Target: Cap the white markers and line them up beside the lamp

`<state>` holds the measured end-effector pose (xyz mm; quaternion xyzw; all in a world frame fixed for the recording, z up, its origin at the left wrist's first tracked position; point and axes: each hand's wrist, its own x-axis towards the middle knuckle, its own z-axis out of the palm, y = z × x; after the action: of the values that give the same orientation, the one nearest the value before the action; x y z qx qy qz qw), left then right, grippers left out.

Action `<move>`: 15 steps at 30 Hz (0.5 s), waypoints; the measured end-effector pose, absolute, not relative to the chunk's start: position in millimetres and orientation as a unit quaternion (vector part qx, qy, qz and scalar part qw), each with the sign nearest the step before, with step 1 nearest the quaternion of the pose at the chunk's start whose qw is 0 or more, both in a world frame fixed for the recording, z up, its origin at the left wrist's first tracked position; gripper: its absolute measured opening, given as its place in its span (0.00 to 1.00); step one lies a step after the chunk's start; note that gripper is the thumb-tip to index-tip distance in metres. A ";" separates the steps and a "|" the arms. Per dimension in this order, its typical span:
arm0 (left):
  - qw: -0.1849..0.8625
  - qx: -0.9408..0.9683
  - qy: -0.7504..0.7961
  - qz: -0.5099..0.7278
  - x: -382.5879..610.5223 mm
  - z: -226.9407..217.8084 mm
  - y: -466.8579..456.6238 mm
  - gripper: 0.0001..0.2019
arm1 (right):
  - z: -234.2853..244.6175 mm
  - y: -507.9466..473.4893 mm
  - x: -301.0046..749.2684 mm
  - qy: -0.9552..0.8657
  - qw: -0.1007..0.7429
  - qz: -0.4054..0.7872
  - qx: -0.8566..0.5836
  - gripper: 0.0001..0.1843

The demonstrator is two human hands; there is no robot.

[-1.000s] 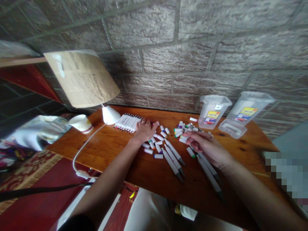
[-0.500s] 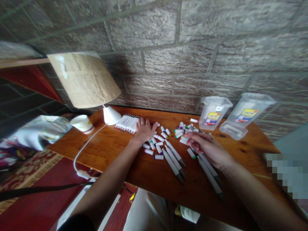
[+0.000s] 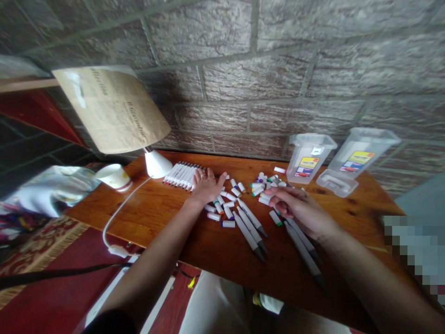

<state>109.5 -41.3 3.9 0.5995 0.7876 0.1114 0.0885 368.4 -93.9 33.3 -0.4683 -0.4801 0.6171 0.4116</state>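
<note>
My left hand [image 3: 204, 188] lies with its fingers spread over the right end of a neat row of white markers [image 3: 181, 174]. Beside its thumb and palm, white marker caps [image 3: 213, 216] with coloured ends are scattered. My right hand [image 3: 295, 206] hovers at a second pile of caps [image 3: 259, 188], fingers loosely bent and apart. Its fingertips are close to a few white caps; I see none clearly held. Between the hands lie several uncapped grey-white markers [image 3: 248, 227] with dark grey tapered ends. More such markers [image 3: 302, 253] lie under my right wrist.
Two clear plastic containers [image 3: 309, 157] with yellow labels stand at the back right, an open lid [image 3: 337, 182] beside them. A lamp [image 3: 158, 163] and a paper cup [image 3: 114, 177] are at the left, with a white cord [image 3: 120, 211] over the table edge. A brick wall closes the back.
The view has shifted slightly. My left hand stays over the marker row. My right hand's fingers have straightened a little beside the cap pile.
</note>
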 end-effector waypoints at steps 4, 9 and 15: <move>0.101 0.591 0.793 0.103 108.3 4.5 -40.2 0.49 | 33.2 -94.1 367.9 -0.481 0.406 0.617 -0.472 0.21; 0.105 0.591 0.794 0.099 107.0 5.6 -38.7 0.48 | 32.7 -94.1 367.3 -0.480 0.408 0.617 -0.471 0.21; 0.101 0.591 0.793 0.107 107.0 2.6 -38.4 0.48 | 31.5 -93.6 368.4 -0.483 0.412 0.617 -0.466 0.21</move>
<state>107.0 -38.4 2.6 0.5909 0.7932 0.1070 0.1009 368.4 -93.6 31.5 -0.4658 -0.4826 0.6165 0.4124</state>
